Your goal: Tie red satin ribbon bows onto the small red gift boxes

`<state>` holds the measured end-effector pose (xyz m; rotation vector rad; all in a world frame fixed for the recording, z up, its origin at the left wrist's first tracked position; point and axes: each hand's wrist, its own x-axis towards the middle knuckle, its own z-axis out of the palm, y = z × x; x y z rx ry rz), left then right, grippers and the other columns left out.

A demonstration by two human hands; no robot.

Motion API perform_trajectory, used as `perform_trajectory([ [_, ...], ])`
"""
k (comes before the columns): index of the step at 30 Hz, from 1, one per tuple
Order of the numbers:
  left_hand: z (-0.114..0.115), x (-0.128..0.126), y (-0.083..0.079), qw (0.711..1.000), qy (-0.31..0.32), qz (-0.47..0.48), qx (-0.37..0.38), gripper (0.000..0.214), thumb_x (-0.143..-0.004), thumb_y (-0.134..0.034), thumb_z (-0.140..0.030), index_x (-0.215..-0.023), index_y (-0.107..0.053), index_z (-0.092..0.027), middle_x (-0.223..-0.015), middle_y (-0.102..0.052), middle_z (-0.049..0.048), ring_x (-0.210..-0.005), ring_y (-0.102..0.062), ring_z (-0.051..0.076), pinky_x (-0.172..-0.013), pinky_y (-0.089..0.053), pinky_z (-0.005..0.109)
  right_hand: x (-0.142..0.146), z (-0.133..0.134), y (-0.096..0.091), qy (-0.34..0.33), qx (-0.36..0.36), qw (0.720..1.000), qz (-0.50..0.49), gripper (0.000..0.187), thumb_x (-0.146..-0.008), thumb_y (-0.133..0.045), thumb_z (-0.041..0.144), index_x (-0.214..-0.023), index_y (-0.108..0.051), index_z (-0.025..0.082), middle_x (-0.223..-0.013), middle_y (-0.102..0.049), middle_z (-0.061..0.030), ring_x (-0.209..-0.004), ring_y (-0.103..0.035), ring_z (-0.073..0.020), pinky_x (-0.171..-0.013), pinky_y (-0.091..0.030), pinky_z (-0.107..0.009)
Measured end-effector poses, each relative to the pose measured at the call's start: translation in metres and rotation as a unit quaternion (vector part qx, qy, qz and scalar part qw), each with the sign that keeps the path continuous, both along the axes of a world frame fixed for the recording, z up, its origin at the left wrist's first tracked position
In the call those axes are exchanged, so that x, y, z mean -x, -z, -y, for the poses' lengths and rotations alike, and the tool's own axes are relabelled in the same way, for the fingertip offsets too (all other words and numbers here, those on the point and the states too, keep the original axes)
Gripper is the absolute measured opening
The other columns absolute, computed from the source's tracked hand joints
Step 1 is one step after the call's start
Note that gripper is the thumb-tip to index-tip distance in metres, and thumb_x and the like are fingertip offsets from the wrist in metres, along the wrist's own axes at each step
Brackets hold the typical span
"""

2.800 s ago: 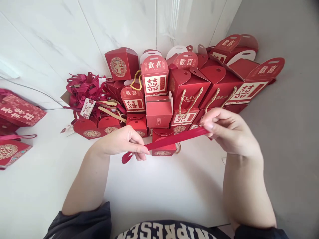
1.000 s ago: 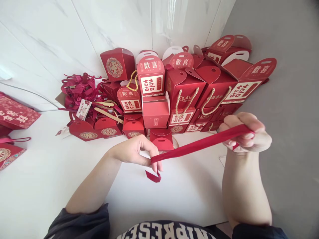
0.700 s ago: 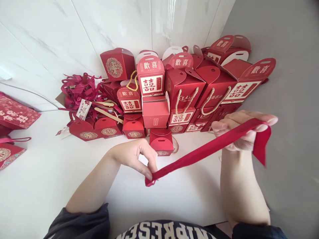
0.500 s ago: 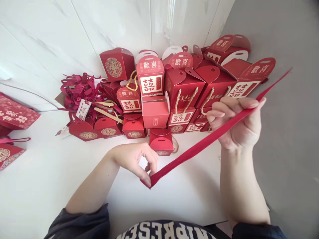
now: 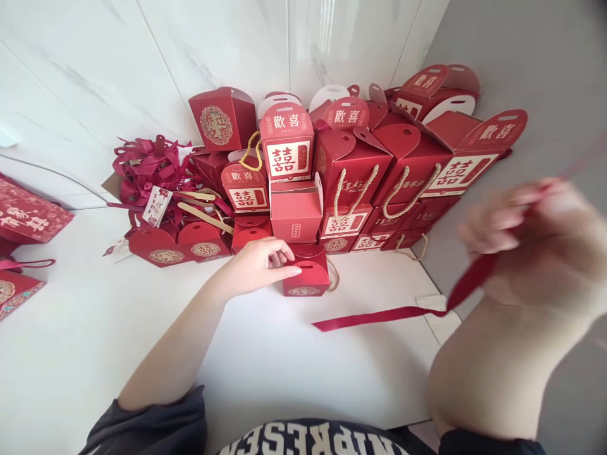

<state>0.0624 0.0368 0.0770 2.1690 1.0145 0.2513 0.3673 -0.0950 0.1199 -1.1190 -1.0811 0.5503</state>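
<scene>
A dark red ribbon (image 5: 379, 316) runs from my right hand (image 5: 545, 234), raised at the far right and blurred by motion. The fingers of that hand are closed around the ribbon. Its free end trails leftward over the white tabletop. My left hand (image 5: 260, 268) has let its thumb stretch out, other fingers loosely curled, and nothing shows in its grasp. The thumb overlaps the front of a small red gift box (image 5: 313, 278); whether it touches is unclear. That box has a rounded slotted flap and a twisted cord at its right side.
Stacked red gift boxes (image 5: 353, 167) with rope handles line the marble-look wall (image 5: 213, 44). Left of them lies a heap of magenta ribbons (image 5: 152, 167). More red boxes (image 5: 28, 212) sit at the left edge. A pale flat piece (image 5: 439, 325) lies by the grey wall (image 5: 531, 57).
My left hand has released its end of the ribbon and moved up to the small box. My right hand has swung right with the ribbon, which now hangs slack.
</scene>
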Motion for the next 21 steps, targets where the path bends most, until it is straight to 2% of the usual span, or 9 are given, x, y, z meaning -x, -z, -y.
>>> perform_trajectory([
  [1, 0.0, -0.004, 0.005, 1.0, -0.016, -0.002, -0.013, 0.04, -0.077, -0.068, -0.054, -0.095, -0.068, -0.019, -0.093, -0.068, 0.0049, -0.08, -0.063, 0.018, -0.071, -0.049, 0.027, 0.011, -0.006, 0.002, -0.041, -0.01, 0.998, -0.047, 0.012, -0.083, -0.069, 0.036, -0.078, -0.065, 0.026, -0.065, -0.057, 0.0002, -0.05, -0.046, -0.0122, -0.044, -0.032, -0.029],
  [3, 0.001, -0.011, 0.014, 0.999, -0.023, -0.01, -0.025, 0.039, -0.072, -0.073, -0.052, -0.093, -0.069, -0.02, -0.092, -0.069, 0.004, -0.08, -0.063, 0.019, -0.071, -0.049, 0.029, 0.033, -0.018, 0.008, -0.132, 0.077, 0.988, -0.013, 0.011, -0.087, -0.066, 0.033, -0.084, -0.067, 0.022, -0.072, -0.062, -0.0007, -0.059, -0.054, -0.0131, -0.052, -0.042, -0.028],
  [5, 0.004, -0.015, 0.019, 0.999, -0.01, -0.022, -0.022, 0.032, -0.072, -0.074, -0.049, -0.081, -0.068, -0.019, -0.08, -0.069, 0.0021, -0.074, -0.064, 0.019, -0.067, -0.048, 0.029, 0.05, -0.026, 0.012, -0.215, 0.134, 0.966, 0.047, 0.018, -0.09, -0.064, 0.036, -0.081, -0.065, 0.02, -0.072, -0.063, -0.0002, -0.062, -0.057, -0.0129, -0.058, -0.045, -0.026],
  [7, 0.007, -0.017, 0.02, 0.999, -0.004, -0.026, 0.021, 0.031, -0.075, -0.071, -0.046, -0.07, -0.063, -0.017, -0.067, -0.066, 0.001, -0.066, -0.065, 0.019, -0.061, -0.048, 0.028, 0.06, -0.031, 0.016, -0.27, 0.183, 0.94, 0.101, 0.027, -0.093, -0.059, 0.04, -0.076, -0.063, 0.019, -0.071, -0.063, -0.0004, -0.064, -0.059, -0.0128, -0.061, -0.046, -0.025],
  [9, 0.01, -0.017, 0.017, 0.994, -0.018, -0.011, 0.112, 0.03, -0.079, -0.067, -0.043, -0.069, -0.059, -0.016, -0.064, -0.066, 0.0017, -0.063, -0.068, 0.019, -0.059, -0.051, 0.028, 0.062, -0.035, 0.017, -0.293, 0.231, 0.915, 0.154, 0.035, -0.094, -0.054, 0.043, -0.071, -0.063, 0.018, -0.069, -0.064, -0.001, -0.064, -0.059, -0.0128, -0.061, -0.045, -0.025],
  [12, 0.011, -0.017, 0.011, 0.968, -0.054, 0.023, 0.242, 0.026, -0.081, -0.066, -0.039, -0.077, -0.056, -0.016, -0.07, -0.069, 0.0032, -0.067, -0.073, 0.021, -0.061, -0.056, 0.027, 0.062, -0.04, 0.019, -0.311, 0.31, 0.868, 0.232, 0.038, -0.094, -0.05, 0.042, -0.07, -0.067, 0.018, -0.065, -0.067, -0.0009, -0.061, -0.059, -0.0133, -0.056, -0.041, -0.025],
  [14, 0.012, -0.017, 0.008, 0.96, -0.064, 0.031, 0.271, 0.025, -0.081, -0.067, -0.036, -0.077, -0.054, -0.016, -0.069, -0.07, 0.0032, -0.07, -0.074, 0.021, -0.063, -0.057, 0.027, 0.063, -0.043, 0.021, -0.314, 0.358, 0.839, 0.265, 0.037, -0.093, -0.051, 0.04, -0.068, -0.07, 0.019, -0.064, -0.069, -0.0012, -0.057, -0.06, -0.0142, -0.053, -0.039, -0.025],
  [16, 0.012, -0.018, 0.008, 0.957, -0.063, 0.034, 0.28, 0.023, -0.082, -0.066, -0.035, -0.078, -0.053, -0.016, -0.069, -0.071, 0.0037, -0.071, -0.075, 0.021, -0.064, -0.058, 0.026, 0.065, -0.044, 0.024, -0.306, 0.389, 0.821, 0.283, 0.036, -0.091, -0.053, 0.039, -0.066, -0.07, 0.02, -0.064, -0.072, -0.002, -0.056, -0.061, -0.0153, -0.053, -0.039, -0.026],
  [21, 0.014, -0.019, 0.008, 0.956, -0.059, 0.031, 0.285, 0.017, -0.087, -0.059, -0.032, -0.084, -0.055, -0.016, -0.073, -0.073, 0.0056, -0.074, -0.076, 0.021, -0.068, -0.059, 0.027, 0.071, -0.047, 0.035, -0.307, 0.398, 0.819, 0.276, 0.039, -0.091, -0.051, 0.04, -0.063, -0.068, 0.02, -0.066, -0.073, -0.0031, -0.06, -0.065, -0.0172, -0.056, -0.043, -0.027],
])
